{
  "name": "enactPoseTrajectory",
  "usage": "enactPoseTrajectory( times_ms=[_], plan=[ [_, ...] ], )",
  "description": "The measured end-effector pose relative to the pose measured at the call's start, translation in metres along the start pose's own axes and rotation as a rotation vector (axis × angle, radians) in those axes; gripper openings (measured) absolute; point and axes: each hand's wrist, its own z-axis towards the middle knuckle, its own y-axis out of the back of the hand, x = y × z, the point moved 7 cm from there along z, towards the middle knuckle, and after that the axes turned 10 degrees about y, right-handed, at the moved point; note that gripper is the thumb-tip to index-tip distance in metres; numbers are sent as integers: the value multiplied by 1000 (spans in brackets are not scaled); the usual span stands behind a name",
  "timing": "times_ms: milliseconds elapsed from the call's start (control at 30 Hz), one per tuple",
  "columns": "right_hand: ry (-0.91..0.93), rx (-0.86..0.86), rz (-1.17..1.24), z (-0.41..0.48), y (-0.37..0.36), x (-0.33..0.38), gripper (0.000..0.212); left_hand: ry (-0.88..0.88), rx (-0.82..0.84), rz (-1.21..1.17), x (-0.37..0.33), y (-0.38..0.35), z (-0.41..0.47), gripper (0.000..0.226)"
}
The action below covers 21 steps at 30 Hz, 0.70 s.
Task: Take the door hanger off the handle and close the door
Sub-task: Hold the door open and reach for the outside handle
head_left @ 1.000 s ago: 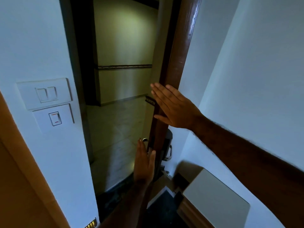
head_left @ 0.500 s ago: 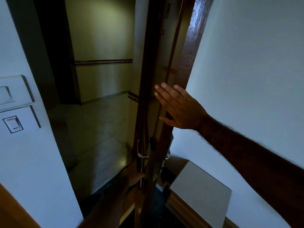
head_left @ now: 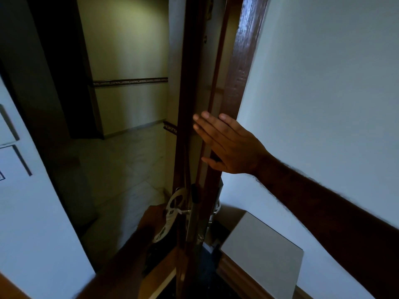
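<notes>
The brown door (head_left: 186, 104) stands open, seen edge-on in the middle of the view. A white door hanger (head_left: 172, 210) with dark cut-outs hangs on the outer metal handle (head_left: 184, 211). My left hand (head_left: 150, 220) reaches round the door's outer side and sits right against the hanger; the hanger hides its fingers, so the grip is unclear. My right hand (head_left: 231, 145) lies flat, fingers spread, on the door's inner face at chest height. Part of the inner handle (head_left: 217, 207) shows behind the door.
A white wall with switch plates (head_left: 9, 160) bounds the opening on the left. The dark wooden frame (head_left: 244, 61) and a white wall are on the right. A low white-topped cabinet (head_left: 259, 249) stands below my right arm. Beyond the door lies a tiled corridor floor (head_left: 121, 169).
My left hand has gone from the door's edge round to its outer side, next to the hanger, which has come into view. My right hand stays flat on the door.
</notes>
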Motion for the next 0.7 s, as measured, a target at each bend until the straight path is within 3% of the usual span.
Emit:
enactPoseTrajectory(
  times_ms=[367,533,600,700],
  plan=[
    [-6,-17,57,-1,2,-4,76,3,-101,282,-70,38,47,26],
    [-35,17,98,-1,4,-3,72,1,-225,246,-80,62,43,23],
    [5,-2,217,2,11,9,61,-47,-338,236,-77,74,33,29],
    [120,46,753,2,26,57,45,-187,-535,182,-67,95,7,39]
  ],
)
